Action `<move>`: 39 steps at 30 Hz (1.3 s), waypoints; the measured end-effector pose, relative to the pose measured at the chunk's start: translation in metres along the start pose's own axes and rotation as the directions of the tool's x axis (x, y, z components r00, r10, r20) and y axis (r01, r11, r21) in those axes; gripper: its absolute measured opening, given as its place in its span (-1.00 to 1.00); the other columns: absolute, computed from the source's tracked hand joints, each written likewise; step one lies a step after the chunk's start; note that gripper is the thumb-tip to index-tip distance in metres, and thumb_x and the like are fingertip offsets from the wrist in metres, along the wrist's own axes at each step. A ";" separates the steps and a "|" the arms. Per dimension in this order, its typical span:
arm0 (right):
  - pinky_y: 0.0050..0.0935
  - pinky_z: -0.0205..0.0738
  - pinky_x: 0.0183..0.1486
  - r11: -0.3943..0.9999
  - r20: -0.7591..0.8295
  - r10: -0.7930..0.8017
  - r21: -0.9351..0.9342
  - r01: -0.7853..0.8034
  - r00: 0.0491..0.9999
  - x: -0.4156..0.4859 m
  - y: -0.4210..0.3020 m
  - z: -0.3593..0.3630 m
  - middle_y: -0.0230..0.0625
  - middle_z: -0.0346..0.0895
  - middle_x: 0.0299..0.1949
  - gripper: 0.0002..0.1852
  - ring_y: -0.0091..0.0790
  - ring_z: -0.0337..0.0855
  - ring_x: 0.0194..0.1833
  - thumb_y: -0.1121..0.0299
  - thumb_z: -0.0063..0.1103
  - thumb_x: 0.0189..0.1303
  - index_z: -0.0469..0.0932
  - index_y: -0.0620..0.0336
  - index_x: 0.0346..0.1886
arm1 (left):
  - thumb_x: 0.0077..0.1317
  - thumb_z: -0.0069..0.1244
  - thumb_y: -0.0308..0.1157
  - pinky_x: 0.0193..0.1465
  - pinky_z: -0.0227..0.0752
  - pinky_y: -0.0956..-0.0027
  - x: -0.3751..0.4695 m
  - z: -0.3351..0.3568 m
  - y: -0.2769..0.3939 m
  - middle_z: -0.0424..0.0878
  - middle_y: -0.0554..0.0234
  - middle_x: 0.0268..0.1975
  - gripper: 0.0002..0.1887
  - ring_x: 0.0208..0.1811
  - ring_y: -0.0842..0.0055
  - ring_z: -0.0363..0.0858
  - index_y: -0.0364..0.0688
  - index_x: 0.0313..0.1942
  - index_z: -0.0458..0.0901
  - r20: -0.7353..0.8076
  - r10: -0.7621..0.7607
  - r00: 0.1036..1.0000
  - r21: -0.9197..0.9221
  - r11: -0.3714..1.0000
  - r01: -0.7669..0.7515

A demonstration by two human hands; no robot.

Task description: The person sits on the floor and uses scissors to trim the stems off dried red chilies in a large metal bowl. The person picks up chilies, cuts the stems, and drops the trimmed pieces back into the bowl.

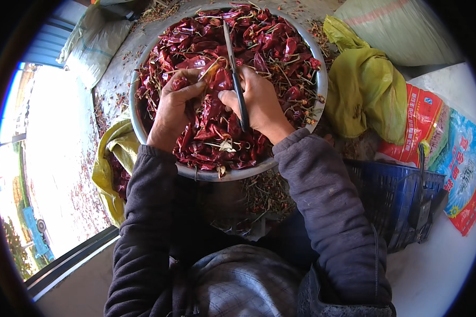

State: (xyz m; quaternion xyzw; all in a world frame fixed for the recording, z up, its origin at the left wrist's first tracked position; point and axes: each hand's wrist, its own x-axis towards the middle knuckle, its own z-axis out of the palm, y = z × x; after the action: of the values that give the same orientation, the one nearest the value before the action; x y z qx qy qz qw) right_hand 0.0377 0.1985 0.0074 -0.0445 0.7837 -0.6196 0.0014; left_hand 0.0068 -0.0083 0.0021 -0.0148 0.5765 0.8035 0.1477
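A wide metal basin (pixel 322 85) full of dried red chili peppers (pixel 206 43) stands in front of me. Over the heap, my left hand (pixel 177 99) grips a few dried chilies (pixel 180 83), with pale stems showing near its thumb and fingers. My right hand (pixel 258 99) is closed around a black-handled cutting blade (pixel 231 45), whose narrow steel tip points away from me. Whether it is a knife or shut scissors, I cannot tell. Between the two hands is a shiny red chili (pixel 222 79); the fingers partly hide what touches it.
At the left, a yellow woven sack (pixel 107 158) holds more chilies beside the basin. To the right lie another yellow sack (pixel 361 87), printed plastic bags (pixel 462 166) and a blue plastic basket (pixel 396 198). Stem litter (pixel 267 194) covers the floor near me. Full pale sacks (pixel 400 31) stand behind.
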 end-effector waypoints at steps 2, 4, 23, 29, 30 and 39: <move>-0.21 0.58 -0.28 0.994 -0.139 -0.058 -0.102 0.044 0.989 0.003 0.004 0.004 -0.22 0.61 -0.48 -0.66 -0.19 0.69 -0.44 0.26 0.45 0.17 0.51 0.29 -0.21 | 0.43 0.03 -0.59 -0.37 0.40 0.53 0.004 -0.006 0.001 0.72 0.27 -0.19 -0.75 -0.31 0.62 0.64 -0.16 0.08 0.57 -0.093 0.019 0.995 0.032 0.999 -0.016; -0.22 0.60 -0.26 0.961 -0.194 -0.038 -0.276 -0.017 0.980 0.008 0.009 0.003 -0.25 0.63 -0.46 -0.60 -0.21 0.71 -0.42 0.17 0.51 0.23 0.49 0.26 -0.22 | 0.45 0.02 -0.59 -0.35 0.43 0.53 0.006 -0.014 0.005 0.74 0.21 -0.16 -0.74 -0.22 0.55 0.72 -0.17 0.10 0.57 -0.125 0.061 0.990 0.056 0.997 -0.055; -0.56 0.61 -0.20 0.999 -0.066 -0.032 -0.012 0.031 0.997 0.006 0.009 0.010 -0.26 0.73 -0.26 -0.57 -0.54 0.75 -0.24 0.35 0.61 0.12 0.53 0.29 -0.07 | 0.28 0.10 -0.65 -0.30 0.38 0.56 -0.019 0.023 0.002 0.66 0.35 -0.16 -0.41 -0.33 0.62 0.56 -0.23 0.34 0.48 0.048 -0.163 0.985 0.213 0.965 0.150; -0.29 0.62 -0.14 0.890 -0.035 0.054 0.455 -0.033 0.998 0.004 0.009 0.005 -0.11 0.70 -0.30 -0.41 -0.26 0.73 -0.29 0.11 0.62 0.03 0.59 0.35 -0.03 | 0.37 0.11 -0.50 -0.38 0.30 0.57 -0.010 0.021 0.003 0.58 0.41 -0.25 -0.48 -0.38 0.67 0.45 -0.21 0.34 0.48 0.199 -0.137 0.970 0.056 0.990 0.128; -0.30 0.60 -0.14 0.911 -0.056 0.080 0.409 -0.050 0.995 0.003 0.011 0.003 -0.12 0.68 -0.29 -0.43 -0.30 0.70 -0.29 0.11 0.62 0.02 0.59 0.35 -0.07 | 0.43 0.12 -0.39 -0.46 0.22 0.59 -0.010 0.021 0.002 0.51 0.40 -0.31 -0.49 -0.41 0.67 0.38 -0.21 0.35 0.46 0.200 -0.117 0.973 0.027 0.993 0.114; -0.27 0.60 -0.16 0.966 -0.125 0.059 0.259 -0.025 0.990 0.004 0.012 -0.005 -0.14 0.68 -0.33 -0.41 -0.27 0.70 -0.31 0.03 0.64 0.01 0.59 0.33 -0.11 | 0.46 0.11 -0.31 -0.51 0.13 0.61 -0.004 0.015 -0.004 0.38 0.35 -0.38 -0.55 -0.42 0.64 0.31 -0.23 0.29 0.46 0.325 -0.032 0.945 -0.191 0.977 0.099</move>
State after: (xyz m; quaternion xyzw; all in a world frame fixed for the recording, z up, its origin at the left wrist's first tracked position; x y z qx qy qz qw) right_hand 0.0328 0.2061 -0.0029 0.0138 0.6960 -0.7172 -0.0313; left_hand 0.0135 0.0057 0.0043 0.0814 0.4581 0.8450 0.2635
